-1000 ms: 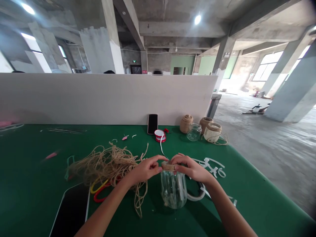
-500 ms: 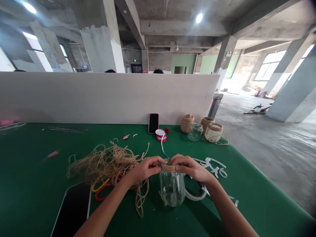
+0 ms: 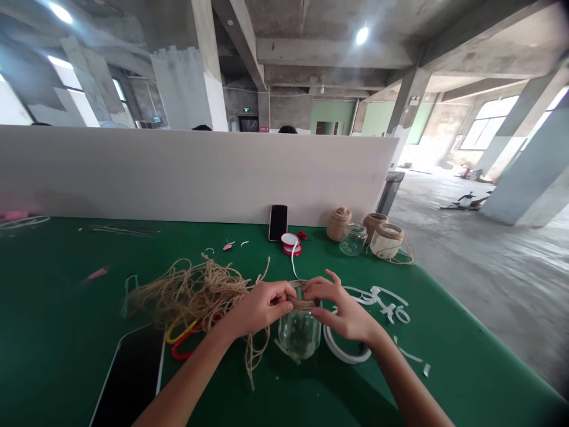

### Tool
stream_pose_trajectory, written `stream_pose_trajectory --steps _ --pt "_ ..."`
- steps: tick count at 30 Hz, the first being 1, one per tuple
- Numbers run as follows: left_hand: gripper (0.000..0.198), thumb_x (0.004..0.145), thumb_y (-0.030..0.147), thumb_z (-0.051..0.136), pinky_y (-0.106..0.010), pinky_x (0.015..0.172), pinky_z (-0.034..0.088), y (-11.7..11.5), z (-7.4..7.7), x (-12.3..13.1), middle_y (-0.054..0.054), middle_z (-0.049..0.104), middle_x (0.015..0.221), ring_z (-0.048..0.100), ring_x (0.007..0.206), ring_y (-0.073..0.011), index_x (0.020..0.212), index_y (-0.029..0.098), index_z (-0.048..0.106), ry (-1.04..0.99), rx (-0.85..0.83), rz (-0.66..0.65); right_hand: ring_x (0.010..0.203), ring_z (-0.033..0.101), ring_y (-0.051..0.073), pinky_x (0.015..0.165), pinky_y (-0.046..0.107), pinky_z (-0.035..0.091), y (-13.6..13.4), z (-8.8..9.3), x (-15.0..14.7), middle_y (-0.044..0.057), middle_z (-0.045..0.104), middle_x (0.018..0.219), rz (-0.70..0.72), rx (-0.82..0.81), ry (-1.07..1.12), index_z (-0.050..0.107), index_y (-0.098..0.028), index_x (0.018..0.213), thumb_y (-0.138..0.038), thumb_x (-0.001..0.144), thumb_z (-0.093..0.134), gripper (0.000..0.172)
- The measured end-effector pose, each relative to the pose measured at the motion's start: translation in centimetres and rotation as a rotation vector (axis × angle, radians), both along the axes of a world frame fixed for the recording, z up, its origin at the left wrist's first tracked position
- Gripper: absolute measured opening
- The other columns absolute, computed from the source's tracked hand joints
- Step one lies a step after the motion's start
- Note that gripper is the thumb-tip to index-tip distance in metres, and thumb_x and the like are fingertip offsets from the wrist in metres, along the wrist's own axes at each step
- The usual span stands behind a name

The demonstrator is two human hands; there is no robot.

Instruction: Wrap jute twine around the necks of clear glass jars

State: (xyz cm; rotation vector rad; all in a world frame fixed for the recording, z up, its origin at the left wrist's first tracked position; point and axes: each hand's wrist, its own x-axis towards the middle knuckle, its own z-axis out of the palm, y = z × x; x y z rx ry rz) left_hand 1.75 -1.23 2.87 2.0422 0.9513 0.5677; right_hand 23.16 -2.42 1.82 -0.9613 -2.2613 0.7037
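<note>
A clear glass jar (image 3: 300,337) stands in front of me, its neck wrapped with a band of brown twine (image 3: 302,305). My left hand (image 3: 268,305) pinches the left side of the wrapped neck between thumb and fingers. On the opposite side, my right hand (image 3: 340,305) grips the neck, thumb at the front and fingers over the rim, one finger raised. A short twine end shows low at the jar's left side. Left of the jar lies a loose tangle of twine (image 3: 200,287), partly over scissors with red and yellow handles (image 3: 181,353).
A roll of white tape (image 3: 349,356) and cut white strips (image 3: 389,308) lie to the right. Farther back are a red spool (image 3: 291,242), a phone (image 3: 278,223) and several jars (image 3: 353,240), some twine-wrapped. A dark tablet-like panel (image 3: 131,379) lies front left. A white partition (image 3: 191,178) borders the table.
The jar has shifted slightly left and tilted or turned in my hands. My right hand's fingers have spread, with one lifted; more of the tape roll shows.
</note>
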Motion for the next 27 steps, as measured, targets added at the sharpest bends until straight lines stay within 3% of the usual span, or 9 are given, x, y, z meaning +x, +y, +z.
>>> stream_pose_trajectory --steps 4,10,13,16,22,27 --pt "0.013 0.085 0.026 0.047 -0.020 0.049 0.026 -0.6 -0.4 0.9 0.005 0.042 0.058 0.038 0.052 -0.0093 0.088 0.019 0.056 -0.017 0.062 0.064 0.090 0.054 0.019 0.103 0.050 0.004 -0.6 0.1 -1.0 0.001 0.061 0.079 -0.113 0.138 -0.099 0.056 -0.021 0.082 -0.027 0.087 0.048 0.011" --pt "0.018 0.087 0.028 0.044 -0.020 0.050 0.028 -0.8 -0.7 1.3 0.005 0.043 0.059 0.041 0.054 -0.0102 0.099 0.020 0.055 -0.040 0.076 0.081 0.089 0.053 0.019 0.102 0.051 0.010 -0.3 -0.4 -1.1 0.003 0.061 0.081 -0.154 0.197 -0.128 0.054 -0.021 0.078 -0.025 0.091 0.041 0.019" --pt "0.032 0.087 0.031 0.045 -0.021 0.050 0.029 -0.4 -0.6 0.6 0.005 0.046 0.061 0.041 0.052 -0.0104 0.118 0.022 0.046 -0.025 0.090 0.096 0.092 0.053 0.018 0.103 0.050 0.008 0.0 -0.5 -0.7 0.002 0.061 0.082 -0.147 0.151 -0.098 0.054 -0.021 0.079 -0.026 0.092 0.041 0.019" --pt "0.032 0.087 0.031 0.045 -0.021 0.051 0.030 0.2 -0.6 -0.5 0.004 0.047 0.064 0.040 0.053 -0.0101 0.117 0.022 0.049 -0.008 0.124 0.091 0.092 0.053 0.018 0.103 0.049 0.010 0.4 -0.6 -0.3 0.001 0.060 0.084 -0.134 0.079 -0.047 0.054 -0.021 0.081 -0.031 0.093 0.040 0.021" --pt "0.032 0.085 0.031 0.046 -0.021 0.052 0.030 1.4 -0.8 -2.0 0.005 0.041 0.062 0.039 0.055 -0.0106 0.116 0.021 0.052 -0.026 0.094 0.063 0.087 0.053 0.017 0.091 0.034 0.034 1.1 -0.9 0.5 0.003 0.058 0.089 -0.029 -0.038 0.096 0.056 -0.019 0.086 -0.038 0.092 0.041 0.024" --pt "0.035 0.085 0.030 0.047 -0.021 0.051 0.028 1.7 -1.5 -1.8 0.005 0.039 0.059 0.037 0.053 -0.0104 0.119 0.023 0.053 0.013 0.085 0.037 0.084 0.051 0.016 0.079 0.028 0.039 1.7 -1.4 0.8 0.004 0.057 0.088 0.053 -0.136 0.205 0.057 -0.017 0.087 -0.040 0.091 0.042 0.029"
